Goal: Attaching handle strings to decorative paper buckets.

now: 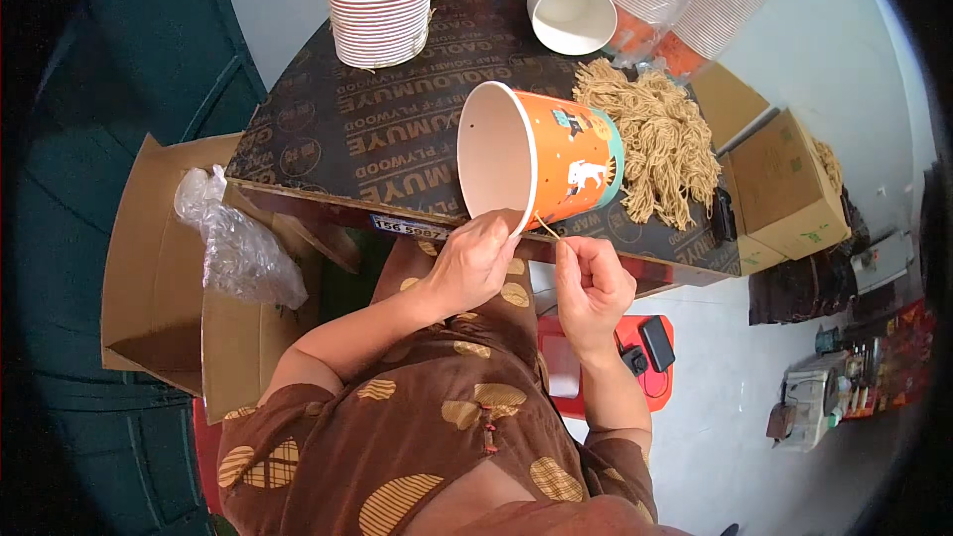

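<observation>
Bucket [571, 154] in left hand [475, 263], cord [547, 228] pinched in right hand [596, 288]

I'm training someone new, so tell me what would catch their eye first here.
Probably the orange bucket, tipped sideways at the near edge of the dark table, gripped by the left hand, with a thin strand pinched in the right hand. Next come the shaggy heap of tan cord just right of it and the tall stack of nested buckets farther back on the left.

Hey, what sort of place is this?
Probably a small home or shop workspace: a held paper bucket, stacked buckets and a heap of tan cord on a dark table.
</observation>
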The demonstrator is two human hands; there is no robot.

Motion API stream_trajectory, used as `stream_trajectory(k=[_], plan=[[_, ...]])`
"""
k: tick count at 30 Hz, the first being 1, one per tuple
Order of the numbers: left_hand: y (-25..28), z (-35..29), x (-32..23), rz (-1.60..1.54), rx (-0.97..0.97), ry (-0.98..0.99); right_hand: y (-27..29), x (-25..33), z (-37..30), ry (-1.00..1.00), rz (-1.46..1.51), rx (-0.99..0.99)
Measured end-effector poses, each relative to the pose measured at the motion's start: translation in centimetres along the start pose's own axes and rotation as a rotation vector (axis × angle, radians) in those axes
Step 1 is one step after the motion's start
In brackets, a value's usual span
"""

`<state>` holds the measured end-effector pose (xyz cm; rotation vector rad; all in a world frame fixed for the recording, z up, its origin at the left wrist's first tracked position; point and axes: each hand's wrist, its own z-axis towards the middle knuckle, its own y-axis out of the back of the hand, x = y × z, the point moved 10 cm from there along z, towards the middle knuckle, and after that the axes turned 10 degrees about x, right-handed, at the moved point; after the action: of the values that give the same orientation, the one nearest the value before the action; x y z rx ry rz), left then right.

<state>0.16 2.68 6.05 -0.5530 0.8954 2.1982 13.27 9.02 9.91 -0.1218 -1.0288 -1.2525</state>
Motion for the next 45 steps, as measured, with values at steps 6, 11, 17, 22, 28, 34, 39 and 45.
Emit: stream_trajectory(k=[6,11,17,22,28,34,39,45], plan=[[-0.1,-0.2,-0.6,0.041,0.003,-0.032,-0.5,0.1,0.4,0.001,0.018,-0.001],[-1.3,-0.4,-1.1,0.199,0.051,-0.009,-1.3,-0.2,0.3,0.015,-0.055,0.001],[-2.8,0.0,-1.9,0.369,0.08,-0.076,-1.5,0.8,0.6,0.065,-0.415,0.039],[-3.0,0.7,0.1,0.027,0.204,0.015,-0.9,-1.2,0.2,0.029,-0.43,0.027],[-3.0,2.5,2.7,-0.427,0.169,0.307,-0.4,-2.9,-0.2,-0.024,-0.359,-0.007],[-6.0,3.6,5.5,-0.602,0.152,0.426,-0.3,-3.8,-0.5,-0.016,-0.317,-0.018],[-7.0,4.4,6.2,-0.599,0.155,0.482,-0.3,-3.8,-0.5,0.008,-0.314,-0.025],[-7.3,3.7,6.5,-0.783,0.143,0.491,-0.5,-4.7,-0.5,-0.019,-0.28,-0.009]])
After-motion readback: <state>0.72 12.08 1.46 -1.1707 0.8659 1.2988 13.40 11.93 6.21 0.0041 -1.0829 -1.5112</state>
